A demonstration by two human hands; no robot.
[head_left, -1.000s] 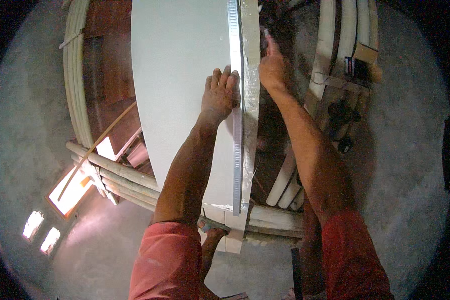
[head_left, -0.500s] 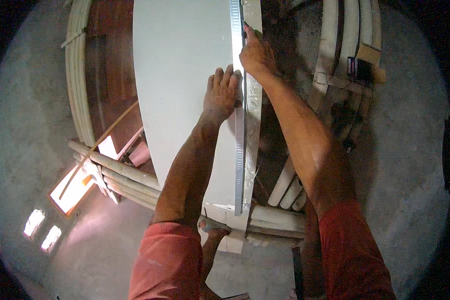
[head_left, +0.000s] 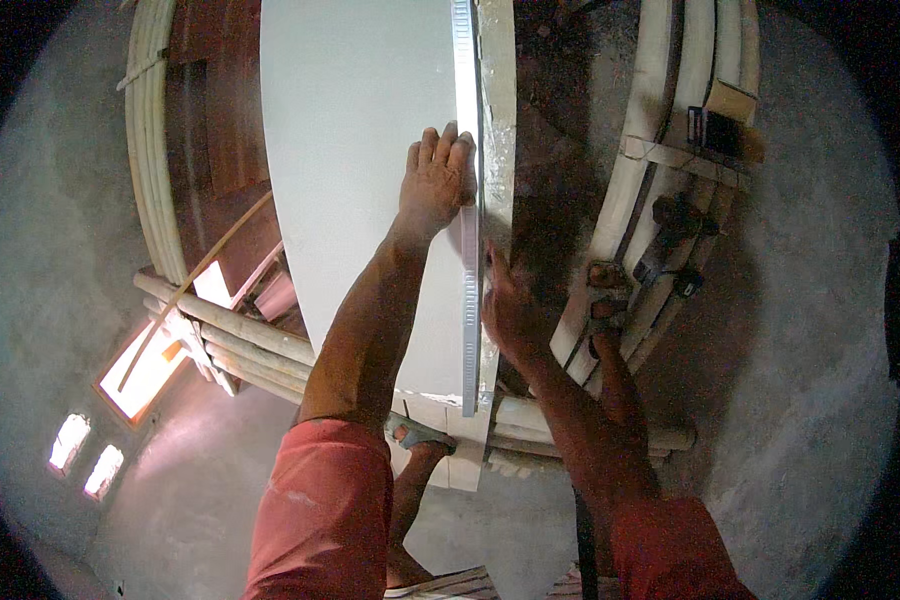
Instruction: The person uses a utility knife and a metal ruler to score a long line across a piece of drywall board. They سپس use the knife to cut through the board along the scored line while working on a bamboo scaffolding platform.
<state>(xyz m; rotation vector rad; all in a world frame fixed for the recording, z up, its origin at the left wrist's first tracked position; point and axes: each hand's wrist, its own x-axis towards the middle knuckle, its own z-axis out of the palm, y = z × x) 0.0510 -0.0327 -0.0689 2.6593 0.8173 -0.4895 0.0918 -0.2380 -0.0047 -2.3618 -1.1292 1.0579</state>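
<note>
A large pale flat board (head_left: pixel 360 90) stretches away in front of me, with a long ribbed metal strip (head_left: pixel 470 300) lying lengthwise near its right side. My left hand (head_left: pixel 436 178) lies on the board, fingers spread and pointing away, its thumb side over the strip. Just right of the strip, lower down, my right hand (head_left: pixel 515 315) is closed with the index finger extended along the strip's edge. Whatever it grips is too dark and small to make out. Right of the strip runs a narrow, scuffed margin (head_left: pixel 497 160) of the board.
Bundled pale poles (head_left: pixel 620 225) make a frame on the right, with an open box (head_left: pixel 727 120) and a dark power tool (head_left: pixel 675 225) on it. More poles (head_left: pixel 240 335) cross at left. My sandalled feet (head_left: pixel 420 435) stand on the pole frame, above a grey floor far below.
My right hand has drawn toward me along the strip, from its far part to below my left hand. My left hand stays on the strip. The view has shifted slightly.
</note>
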